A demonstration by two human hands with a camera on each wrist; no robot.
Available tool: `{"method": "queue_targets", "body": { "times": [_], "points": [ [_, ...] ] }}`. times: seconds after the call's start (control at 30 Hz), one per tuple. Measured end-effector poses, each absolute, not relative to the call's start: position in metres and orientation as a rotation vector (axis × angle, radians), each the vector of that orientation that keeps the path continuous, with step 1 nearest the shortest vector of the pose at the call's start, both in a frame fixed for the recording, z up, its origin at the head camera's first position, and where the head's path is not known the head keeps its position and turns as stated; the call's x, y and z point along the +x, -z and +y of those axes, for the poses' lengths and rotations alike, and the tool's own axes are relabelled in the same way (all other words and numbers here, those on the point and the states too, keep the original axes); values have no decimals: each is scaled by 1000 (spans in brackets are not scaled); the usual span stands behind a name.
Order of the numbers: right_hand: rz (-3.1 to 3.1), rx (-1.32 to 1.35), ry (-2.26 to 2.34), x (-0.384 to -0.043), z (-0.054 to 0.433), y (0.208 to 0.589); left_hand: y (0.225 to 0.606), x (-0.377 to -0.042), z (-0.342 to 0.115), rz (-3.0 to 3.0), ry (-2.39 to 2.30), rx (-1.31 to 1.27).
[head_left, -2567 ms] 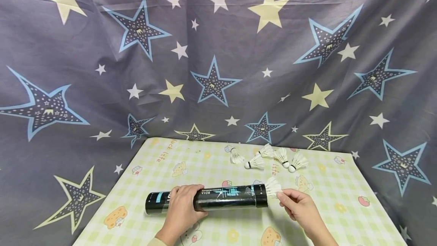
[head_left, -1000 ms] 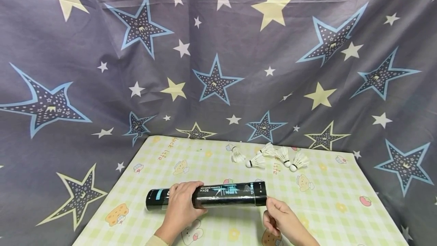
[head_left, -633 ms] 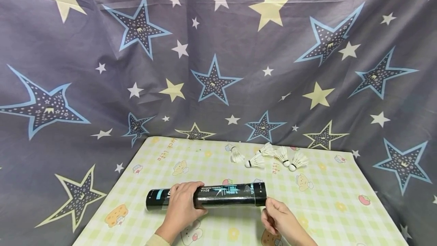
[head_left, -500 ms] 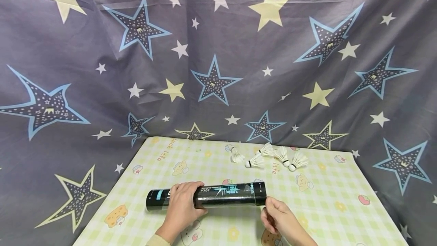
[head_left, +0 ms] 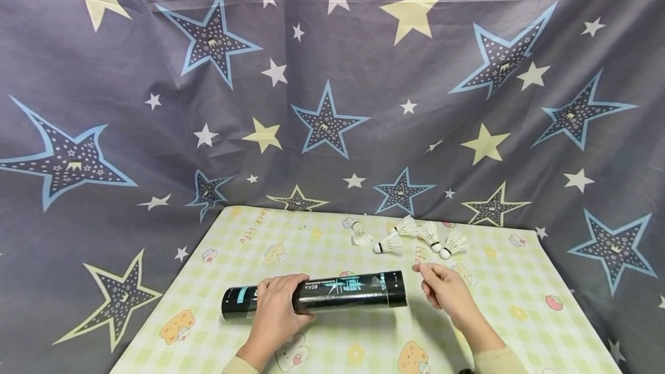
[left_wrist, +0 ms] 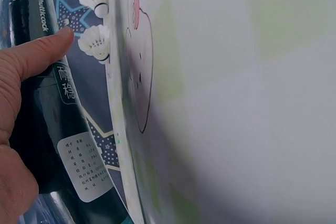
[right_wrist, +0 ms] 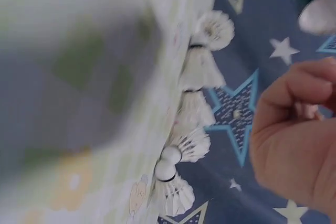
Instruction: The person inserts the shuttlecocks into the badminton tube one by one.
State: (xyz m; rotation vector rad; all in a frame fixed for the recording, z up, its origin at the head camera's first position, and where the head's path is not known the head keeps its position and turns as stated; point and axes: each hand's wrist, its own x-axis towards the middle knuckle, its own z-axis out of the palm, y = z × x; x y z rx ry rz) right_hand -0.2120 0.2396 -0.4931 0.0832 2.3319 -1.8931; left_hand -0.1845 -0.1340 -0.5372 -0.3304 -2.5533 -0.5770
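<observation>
My left hand (head_left: 279,309) grips a long black shuttlecock tube (head_left: 347,293) around its left half, the tube lying sideways above the table. In the left wrist view the thumb stretches along the tube's printed side, close to a white label (left_wrist: 85,167). My right hand (head_left: 448,294) is off to the right of the tube's end, its fingers loosely curled and nothing visible between them. At the tube's right end, the right wrist view shows something whitish in the mouth (right_wrist: 319,15). Beyond both hands lie several white feather shuttlecocks (head_left: 388,244), the nearest ones just up from the right fingertips.
A green-checked cloth with cartoon prints covers the table (head_left: 239,258). Behind it hangs a dark grey curtain (head_left: 332,62) patterned with stars, meeting the table's back edge close behind the shuttlecocks.
A shuttlecock sticking out of the tube earlier went inside under the right hand. The right hand has since left the tube's end, moving up and right. The left hand keeps its grip.
</observation>
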Motion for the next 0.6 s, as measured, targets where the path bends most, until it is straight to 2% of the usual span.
{"method": "queue_targets", "body": {
  "times": [0.27, 0.6],
  "points": [
    [2549, 180, 1658, -278, 230, 514, 538, -184, -134, -2578, 588, -321],
    [2644, 235, 1542, -312, 214, 526, 536, -184, -134, -2583, 588, -314]
  ]
}}
